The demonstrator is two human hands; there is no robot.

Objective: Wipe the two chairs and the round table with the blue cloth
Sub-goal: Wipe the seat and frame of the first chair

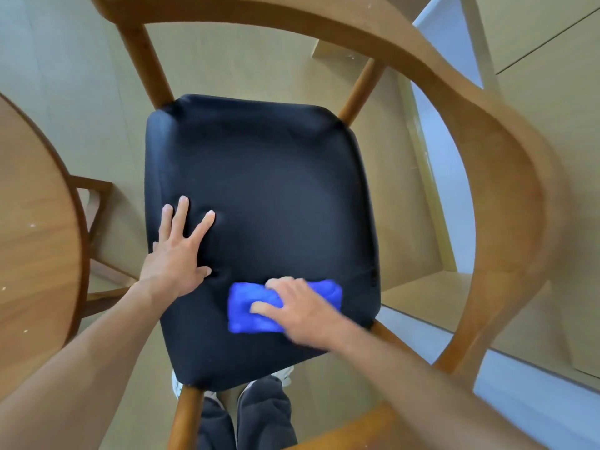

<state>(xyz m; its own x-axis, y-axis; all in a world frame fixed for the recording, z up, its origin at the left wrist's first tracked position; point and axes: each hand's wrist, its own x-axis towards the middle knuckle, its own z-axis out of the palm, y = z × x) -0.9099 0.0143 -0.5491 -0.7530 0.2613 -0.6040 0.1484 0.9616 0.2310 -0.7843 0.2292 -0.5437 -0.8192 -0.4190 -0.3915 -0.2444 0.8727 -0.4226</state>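
Right hand (302, 310) flat atop bunched bright-blue cloth (246, 311) on black chair seat (259, 190), left hand (177, 251) splayed beside.

right hand (300, 308) presses the blue cloth (250, 308) on the chair's (506, 177) black seat (259, 177) (near its front edge); left hand (177, 254) lies flat, fingers spread, beside the round table (35, 222).

Left hand (177, 258) flat — fingers (181, 216) spread
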